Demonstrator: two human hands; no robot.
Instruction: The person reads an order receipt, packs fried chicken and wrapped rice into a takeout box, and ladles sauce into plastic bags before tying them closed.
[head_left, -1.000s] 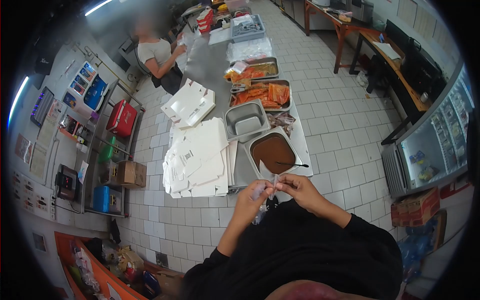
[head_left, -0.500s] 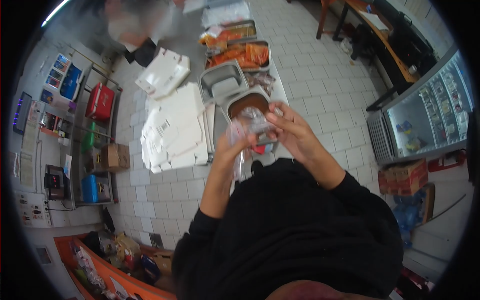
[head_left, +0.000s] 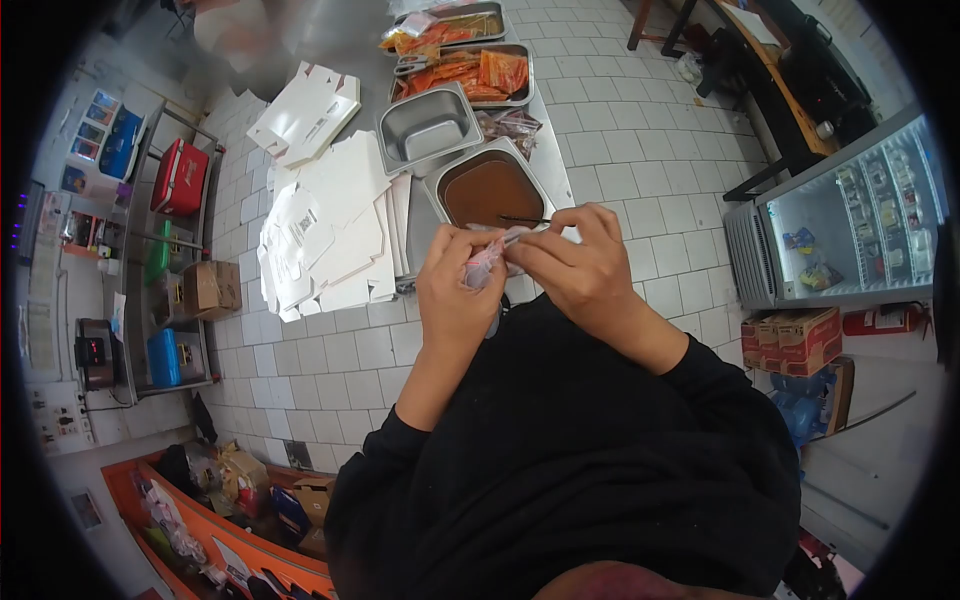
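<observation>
Both my hands meet in front of my body, over the near edge of the metal table. My left hand (head_left: pixel 455 285) is closed round a clear plastic bag (head_left: pixel 487 268) with pinkish marks. My right hand (head_left: pixel 580 260) pinches the bag's upper end, its fingers touching those of my left hand. Just beyond them is a steel pan of brown sauce (head_left: pixel 485 190), with a dark utensil handle (head_left: pixel 522 219) across its near rim. An unfilled steel pan (head_left: pixel 428 127) stands behind it.
White flattened cartons (head_left: pixel 335 225) are piled on the table's left, with a folded carton (head_left: pixel 308 112) beyond. Trays of orange food (head_left: pixel 490 75) stand at the back. Another person (head_left: pixel 235 40) is at the far left, blurred. A glass-door fridge (head_left: pixel 850 225) is on the right.
The view has shifted, so the table sits further up and left. My hands, apart with the bag between them half a second ago, are now together at its top.
</observation>
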